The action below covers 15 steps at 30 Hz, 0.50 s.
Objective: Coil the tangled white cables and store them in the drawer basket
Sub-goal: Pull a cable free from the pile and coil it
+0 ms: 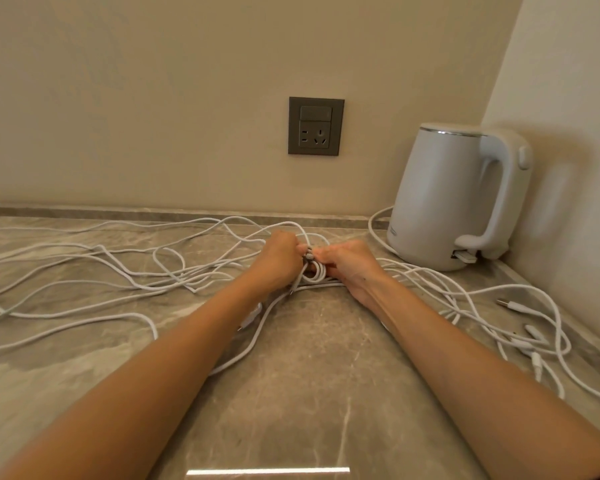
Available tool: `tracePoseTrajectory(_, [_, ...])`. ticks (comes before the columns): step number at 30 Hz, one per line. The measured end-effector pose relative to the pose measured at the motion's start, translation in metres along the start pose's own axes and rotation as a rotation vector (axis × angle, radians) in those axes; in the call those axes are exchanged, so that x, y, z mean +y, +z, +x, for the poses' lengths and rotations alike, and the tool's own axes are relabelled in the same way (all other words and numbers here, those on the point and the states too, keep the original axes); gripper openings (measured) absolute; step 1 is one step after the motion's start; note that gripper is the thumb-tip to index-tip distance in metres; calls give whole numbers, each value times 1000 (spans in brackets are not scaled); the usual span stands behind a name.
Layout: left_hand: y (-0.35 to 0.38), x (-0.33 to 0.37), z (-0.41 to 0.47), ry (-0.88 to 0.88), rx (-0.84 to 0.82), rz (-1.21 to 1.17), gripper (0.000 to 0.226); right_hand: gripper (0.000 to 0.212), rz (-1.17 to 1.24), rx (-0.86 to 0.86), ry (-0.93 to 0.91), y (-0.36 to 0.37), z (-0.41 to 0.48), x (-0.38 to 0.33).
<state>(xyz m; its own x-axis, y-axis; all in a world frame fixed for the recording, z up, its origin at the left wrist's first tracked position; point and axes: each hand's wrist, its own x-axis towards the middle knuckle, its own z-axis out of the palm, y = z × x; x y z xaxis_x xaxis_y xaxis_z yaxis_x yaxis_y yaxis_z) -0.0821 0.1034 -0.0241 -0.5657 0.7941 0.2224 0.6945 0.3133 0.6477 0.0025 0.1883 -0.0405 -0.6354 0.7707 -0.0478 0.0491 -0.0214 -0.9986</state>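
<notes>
Grey marble countertop (309, 393) is stretching up to mid-frame, where the left hand (278, 259) and right hand (347, 263) are pinching a small coil (315, 273) of cable between curled fingers. White cables (194, 277) are sprawling loose to both sides, while a kettle (444, 202) is standing at right and a wall socket (315, 126) beyond, upper centre.

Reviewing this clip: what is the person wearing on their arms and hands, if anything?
The left hand and right hand are bare: no gloves, and no rings on the parts that show. Both forearms are bare too, with no sleeves, watch or bracelet in view.
</notes>
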Motion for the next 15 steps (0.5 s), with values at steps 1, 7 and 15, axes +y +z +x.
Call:
tracePoseTrajectory(1, [-1,-2,2,-6,31,-79,15,16,41,-4,-6,-1,-1,0])
tracePoseTrajectory(7, [-12,-5,4,-82,57,-458,24,27,236,-18,-116,-4,-2,-5])
tracePoseTrajectory(15, [-22,4,2,-9,105,-618,9,17,388,-80,-150,-8,-2,-10])
